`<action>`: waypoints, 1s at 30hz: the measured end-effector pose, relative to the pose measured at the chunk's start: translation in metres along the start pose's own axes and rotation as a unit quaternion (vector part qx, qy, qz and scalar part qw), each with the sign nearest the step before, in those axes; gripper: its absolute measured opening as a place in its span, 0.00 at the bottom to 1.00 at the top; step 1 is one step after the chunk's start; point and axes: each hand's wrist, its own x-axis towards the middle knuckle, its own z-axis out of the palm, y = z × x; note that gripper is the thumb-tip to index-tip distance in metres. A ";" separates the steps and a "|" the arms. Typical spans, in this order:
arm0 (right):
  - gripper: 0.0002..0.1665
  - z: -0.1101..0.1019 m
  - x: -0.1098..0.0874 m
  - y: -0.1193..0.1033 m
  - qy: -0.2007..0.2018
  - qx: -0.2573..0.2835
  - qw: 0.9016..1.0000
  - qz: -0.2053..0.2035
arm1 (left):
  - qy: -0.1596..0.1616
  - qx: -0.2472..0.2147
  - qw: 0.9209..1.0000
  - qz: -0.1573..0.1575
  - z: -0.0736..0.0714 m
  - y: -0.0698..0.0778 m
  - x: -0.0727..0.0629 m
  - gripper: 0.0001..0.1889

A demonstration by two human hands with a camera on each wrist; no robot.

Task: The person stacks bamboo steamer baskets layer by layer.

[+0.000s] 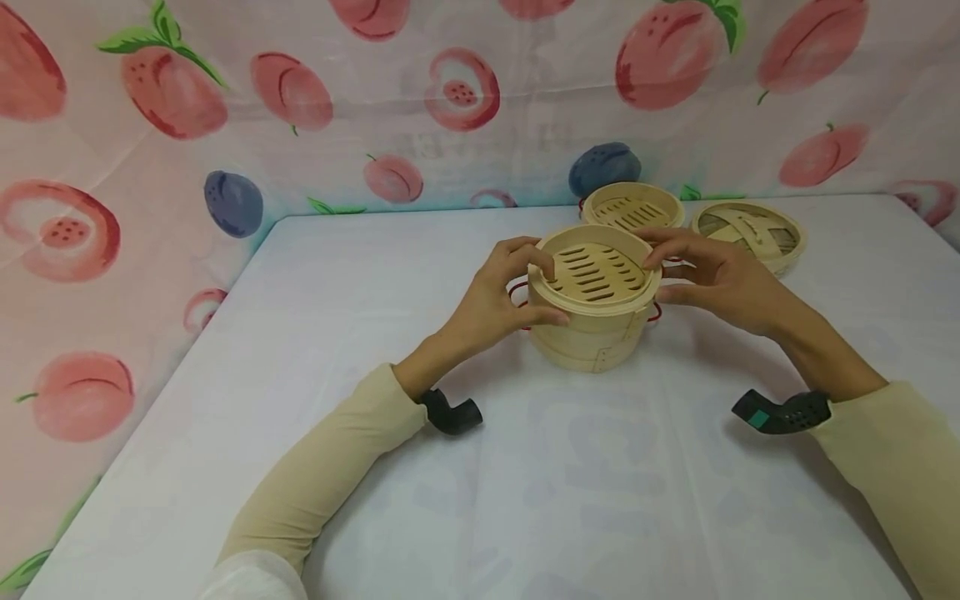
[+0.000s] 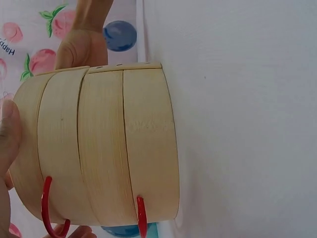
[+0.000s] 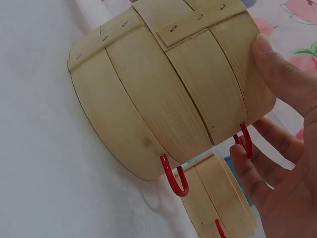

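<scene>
Fruit-printed cloth backs a white-covered table. Right of the frame's centre, a bamboo steamer stack stands between 2 hands. Grip: the left hand pinches the left rim, thumb outside and a finger over the edge; the right hand pinches the rim opposite. Apparent step, handling the stack: force best kept even from 2 sides, tiers level and flush, red loops unsnagged. Behind, toward upper right: a slatted tier and a woven lid.

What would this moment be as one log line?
left hand: grips stacked baskets | right hand: grips same | farther back: another basket, lid
</scene>
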 end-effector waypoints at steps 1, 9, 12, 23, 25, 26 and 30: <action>0.19 0.000 0.000 0.000 0.001 -0.001 1.000 -0.001 | 0.002 0.003 1.000 0.003 0.000 0.000 0.000 0.23; 0.24 0.001 0.002 0.001 0.007 0.022 1.000 -0.012 | 0.012 0.012 1.000 0.020 -0.001 -0.002 -0.001 0.24; 0.25 0.001 0.002 0.002 0.005 0.029 0.999 -0.013 | 0.009 0.009 1.000 0.019 -0.003 -0.002 -0.001 0.24; 0.26 -0.003 -0.001 0.003 -0.015 0.032 0.999 -0.005 | -0.008 -0.042 0.999 0.023 -0.007 -0.005 0.002 0.22; 0.25 -0.002 -0.001 0.002 -0.008 0.022 1.000 0.004 | -0.008 -0.048 0.999 0.015 -0.008 -0.005 0.002 0.22; 0.24 -0.002 -0.001 0.002 -0.004 0.013 1.000 0.008 | -0.009 -0.051 0.999 0.012 -0.008 -0.005 0.002 0.22; 0.22 0.000 -0.002 0.001 0.007 -0.004 1.000 0.018 | -0.013 -0.066 0.998 0.000 -0.009 -0.007 0.002 0.23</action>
